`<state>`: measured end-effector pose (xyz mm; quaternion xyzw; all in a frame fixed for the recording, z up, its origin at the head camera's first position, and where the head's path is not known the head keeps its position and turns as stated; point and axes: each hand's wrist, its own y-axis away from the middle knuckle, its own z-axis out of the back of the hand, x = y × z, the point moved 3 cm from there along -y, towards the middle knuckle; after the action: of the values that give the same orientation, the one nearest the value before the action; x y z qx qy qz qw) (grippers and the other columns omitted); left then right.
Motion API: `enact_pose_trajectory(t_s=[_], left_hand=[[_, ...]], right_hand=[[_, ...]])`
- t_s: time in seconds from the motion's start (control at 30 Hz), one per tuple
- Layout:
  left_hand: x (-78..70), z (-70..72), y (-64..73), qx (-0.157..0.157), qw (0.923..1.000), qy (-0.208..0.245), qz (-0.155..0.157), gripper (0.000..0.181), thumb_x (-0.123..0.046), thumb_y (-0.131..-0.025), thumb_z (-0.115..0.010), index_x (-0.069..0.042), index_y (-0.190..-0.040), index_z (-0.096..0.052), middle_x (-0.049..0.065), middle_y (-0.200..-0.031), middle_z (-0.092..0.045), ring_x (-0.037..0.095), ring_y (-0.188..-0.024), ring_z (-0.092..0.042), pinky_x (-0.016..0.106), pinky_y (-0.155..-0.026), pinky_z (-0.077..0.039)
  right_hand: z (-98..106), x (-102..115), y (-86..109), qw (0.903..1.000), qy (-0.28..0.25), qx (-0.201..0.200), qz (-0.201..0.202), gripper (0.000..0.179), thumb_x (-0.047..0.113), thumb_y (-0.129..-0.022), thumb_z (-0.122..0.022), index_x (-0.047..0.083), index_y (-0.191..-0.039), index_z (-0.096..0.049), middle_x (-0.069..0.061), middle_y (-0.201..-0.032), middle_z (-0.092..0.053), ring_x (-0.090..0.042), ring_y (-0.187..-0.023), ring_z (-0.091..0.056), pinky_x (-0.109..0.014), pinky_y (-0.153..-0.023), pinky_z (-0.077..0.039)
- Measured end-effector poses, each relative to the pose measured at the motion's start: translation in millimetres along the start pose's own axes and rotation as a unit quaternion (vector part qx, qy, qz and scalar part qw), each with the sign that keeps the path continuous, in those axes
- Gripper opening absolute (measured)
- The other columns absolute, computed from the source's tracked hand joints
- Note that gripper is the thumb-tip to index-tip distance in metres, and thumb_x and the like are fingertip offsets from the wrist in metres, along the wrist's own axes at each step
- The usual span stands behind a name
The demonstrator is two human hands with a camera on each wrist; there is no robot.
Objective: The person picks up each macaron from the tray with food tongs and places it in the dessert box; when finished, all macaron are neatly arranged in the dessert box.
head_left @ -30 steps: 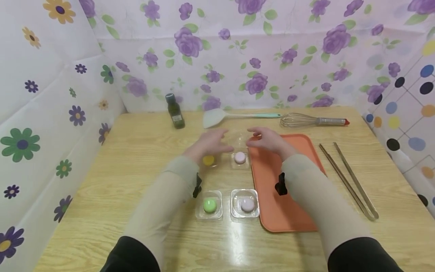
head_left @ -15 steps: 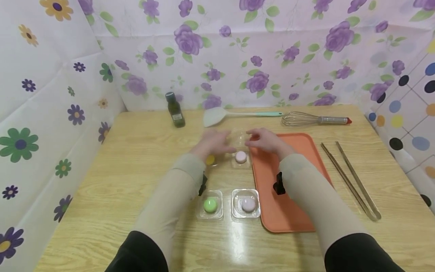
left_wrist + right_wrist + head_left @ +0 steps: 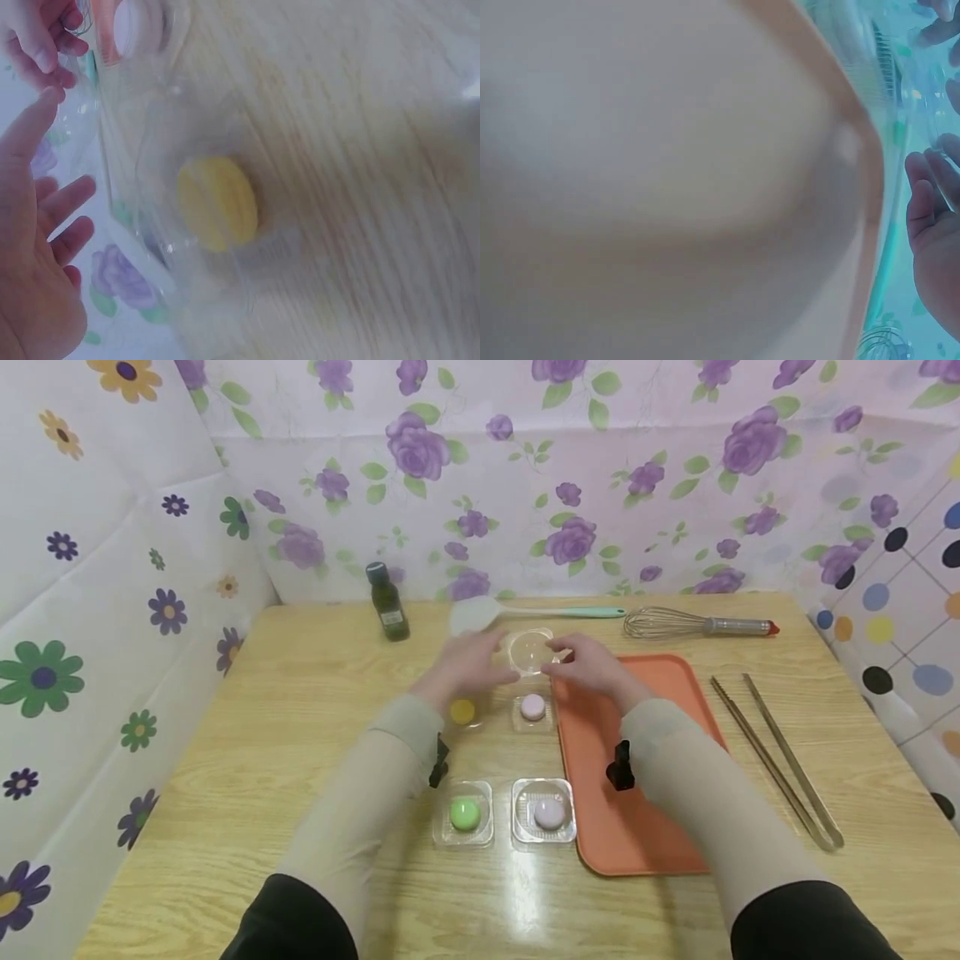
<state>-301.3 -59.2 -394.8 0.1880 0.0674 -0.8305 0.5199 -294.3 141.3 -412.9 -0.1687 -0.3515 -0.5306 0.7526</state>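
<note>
A clear plastic lid (image 3: 531,653) is tilted up, its rounded hollow facing the head camera. My right hand (image 3: 588,668) pinches its right edge between thumb and fingers. Left of the lid is my left hand (image 3: 472,664), blurred, its thumb and fingers spread and loosely bent with nothing gripped. Below the lid, a pink macaron (image 3: 533,707) sits in a clear plastic tray. The yellow macaron (image 3: 217,202) lies in clear plastic under my left wrist. Nearer me are a green macaron (image 3: 465,814) and a lilac macaron (image 3: 550,813), each in a clear square container.
An orange tray (image 3: 630,827) lies under my right forearm, with metal tongs (image 3: 780,760) to its right. Along the back are a dark bottle (image 3: 388,606), a spatula (image 3: 562,612) and a whisk (image 3: 697,625). Floral sheets hang behind and at the left.
The lid has tipped up so that its round hollow faces the head camera. My left hand has shifted slightly left and away from it; the right hand has barely moved.
</note>
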Motion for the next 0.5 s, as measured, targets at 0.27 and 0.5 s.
enact_pose_trajectory(t_s=[0.27, 0.5], left_hand=[[-5.0, 8.3, 3.4, -0.04, 0.9987, -0.029, -0.011, 0.11, -0.057, -0.066, -0.077, -0.015, -0.149, -0.019, 0.009, -0.146, -0.036, 0.033, -0.13, -0.032, 0.051, -0.107, -0.023], [-8.3, 3.0, 5.1, -0.042, 0.9959, -0.068, -0.044, 0.109, -0.058, -0.065, -0.076, -0.012, -0.148, -0.022, 0.011, -0.146, -0.035, 0.035, -0.129, -0.033, 0.054, -0.103, -0.028]], right_hand=[[2, 16, 8.9, 0.9992, 0.018, 0.016, 0.032, 0.058, 0.037, -0.088, -0.064, 0.006, -0.136, -0.049, -0.015, -0.13, -0.051, -0.027, -0.104, -0.057, -0.042, -0.086, -0.048], [2, 31, 19.2, 0.9977, -0.001, 0.037, 0.057, 0.058, 0.041, -0.091, -0.058, 0.009, -0.139, -0.046, -0.012, -0.133, -0.047, -0.025, -0.107, -0.056, -0.042, -0.086, -0.048]])
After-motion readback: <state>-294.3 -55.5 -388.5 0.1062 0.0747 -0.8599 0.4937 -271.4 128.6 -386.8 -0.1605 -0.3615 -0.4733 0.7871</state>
